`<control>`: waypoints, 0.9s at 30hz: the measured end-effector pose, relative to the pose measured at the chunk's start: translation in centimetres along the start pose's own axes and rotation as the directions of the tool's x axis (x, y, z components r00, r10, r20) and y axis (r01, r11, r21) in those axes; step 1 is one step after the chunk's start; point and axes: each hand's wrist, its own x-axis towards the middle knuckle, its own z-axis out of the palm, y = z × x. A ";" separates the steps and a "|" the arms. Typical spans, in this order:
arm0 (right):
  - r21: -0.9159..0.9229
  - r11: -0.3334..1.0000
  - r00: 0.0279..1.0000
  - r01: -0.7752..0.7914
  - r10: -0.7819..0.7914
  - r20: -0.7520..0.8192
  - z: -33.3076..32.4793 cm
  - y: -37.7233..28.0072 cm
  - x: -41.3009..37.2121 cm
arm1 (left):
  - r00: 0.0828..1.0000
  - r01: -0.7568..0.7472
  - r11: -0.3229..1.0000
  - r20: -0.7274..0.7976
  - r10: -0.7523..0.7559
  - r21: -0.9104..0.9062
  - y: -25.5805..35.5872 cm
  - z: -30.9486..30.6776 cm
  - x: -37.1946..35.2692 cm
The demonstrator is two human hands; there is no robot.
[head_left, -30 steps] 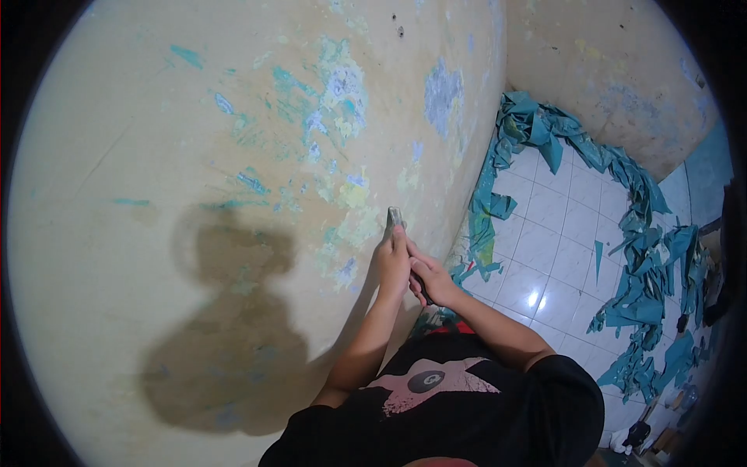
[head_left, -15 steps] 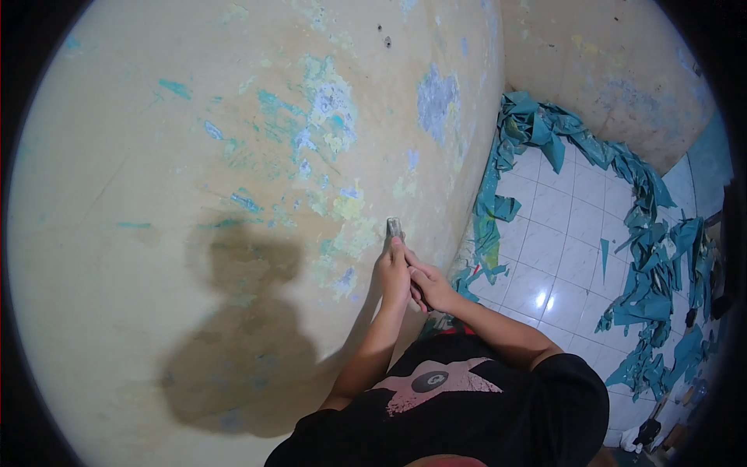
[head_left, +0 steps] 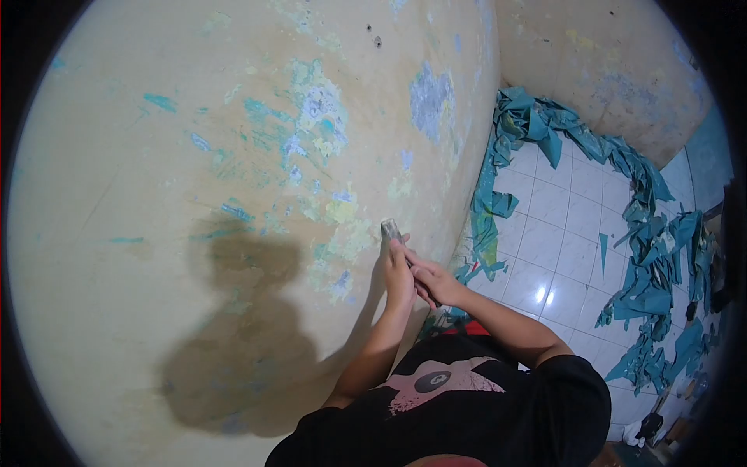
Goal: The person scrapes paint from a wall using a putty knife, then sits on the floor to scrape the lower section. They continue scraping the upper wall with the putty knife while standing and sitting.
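A scraper (head_left: 391, 229) with a flat metal blade and a dark handle is held in both hands, its blade end up and tilted left, at or close to the patchy wall (head_left: 187, 171). My left hand (head_left: 399, 271) is closed round it near the blade, with the thumb along the top. Lower down, my right hand (head_left: 437, 283) wraps the handle, whose dark end shows below the fingers. Yellow, blue and teal paint patches (head_left: 342, 212) mark the wall just left of the blade.
Crumpled teal peelings (head_left: 650, 265) lie in heaps around the white tiled floor (head_left: 548, 226) on the right. A second stained wall (head_left: 607, 78) stands at the upper right. My shadow falls on the wall at left. Several small items lie at the lower right.
The scraper has tilted more to the left, its blade end shifting slightly left. Both hands have moved slightly, still around it. The wall view has shifted a little.
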 end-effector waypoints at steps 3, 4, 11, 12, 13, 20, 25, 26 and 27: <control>-0.151 0.988 0.999 -0.036 0.037 0.004 0.3 0.9 0.3 | 1.000 0.008 1.000 -0.012 -0.008 -0.021 0.2 0.1 -0.3; -0.153 0.988 0.999 -0.035 0.037 0.012 0.3 0.8 0.6 | 1.000 -0.013 1.000 -0.021 0.012 -0.015 0.3 0.2 -0.1; -0.215 0.965 0.984 0.152 -0.167 -0.053 -1.0 -5.6 3.3 | 0.992 -0.088 0.995 0.089 0.092 -0.049 5.1 3.4 3.7; -0.231 0.957 0.980 0.177 -0.194 -0.051 -1.2 -6.7 3.4 | 0.988 -0.106 0.993 0.108 0.111 -0.051 6.0 4.1 3.8; -0.236 0.955 0.979 0.179 -0.198 -0.058 -1.4 -7.1 3.2 | 0.983 -0.122 0.991 0.129 0.128 -0.051 6.5 4.6 3.9; -0.249 0.959 0.991 0.132 -0.134 0.011 -1.5 -2.6 1.0 | 0.993 -0.088 0.993 0.072 0.095 -0.084 1.4 2.0 1.0; -0.396 0.891 0.975 0.223 -0.200 0.099 -1.3 1.7 1.4 | 0.998 -0.032 0.997 0.045 0.035 -0.077 -2.3 -1.5 0.3; -0.394 0.891 0.974 0.225 -0.198 0.108 -1.3 1.7 1.7 | 0.999 -0.036 0.996 0.036 0.039 -0.078 -1.7 -1.1 0.1; -0.425 0.861 0.960 0.280 -0.259 0.108 -1.4 1.4 2.0 | 0.999 -0.048 0.995 0.001 0.048 -0.091 -0.4 0.0 -0.1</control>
